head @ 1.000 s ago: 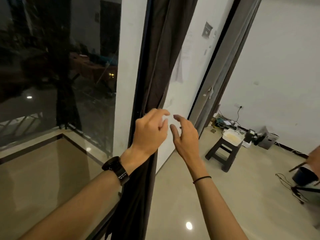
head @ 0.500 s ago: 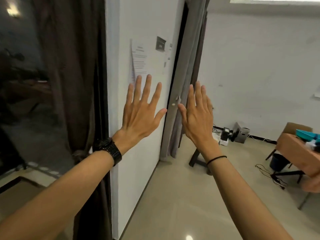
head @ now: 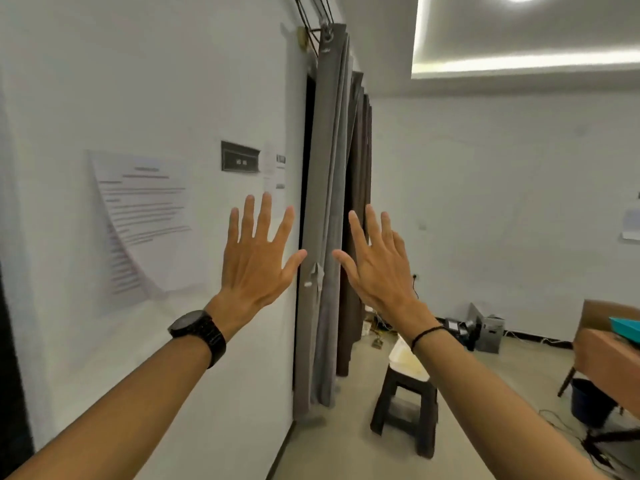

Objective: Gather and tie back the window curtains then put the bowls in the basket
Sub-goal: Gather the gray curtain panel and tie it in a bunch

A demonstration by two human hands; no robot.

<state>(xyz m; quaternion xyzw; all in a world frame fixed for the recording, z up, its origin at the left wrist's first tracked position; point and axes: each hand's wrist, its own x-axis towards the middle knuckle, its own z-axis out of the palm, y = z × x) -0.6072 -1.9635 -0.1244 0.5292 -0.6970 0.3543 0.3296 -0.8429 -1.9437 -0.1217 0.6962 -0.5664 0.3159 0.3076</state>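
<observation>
**Open hands before a hanging curtain**

Straight ahead, at the wall's [head: 173, 81] edge: grey curtain [head: 325, 202], hanging bunched in narrow folds from a rail [head: 311, 15] near the ceiling down to the floor, with a small pale tag [head: 315, 271] partway down its front. Just behind it, a darker brown curtain [head: 358, 202], likewise bunched.

Raised in front, at about the tag's height: left hand [head: 258, 258] and right hand [head: 377, 268], backs to the camera, fingers straight, spread and pointing up, thumbs turned toward each other, grey folds showing in the gap. Holding nothing. Touching the cloth or not: cannot tell. Both forearms stretched forward and up from the bottom corners, with a black watch [head: 199, 336] on the left wrist and a thin black band [head: 427, 334] on the right.

On the white wall to the left, a printed sheet [head: 145, 216] with its lower corner curling away, and a dark switch plate [head: 240, 161] beside it. On the floor past the right forearm, a dark stool [head: 405, 407] bearing a pale tray [head: 407, 362]. Far right, a brown table [head: 609, 355] with a teal thing [head: 627, 327] on top and a dark bucket [head: 588, 403] beneath.
</observation>
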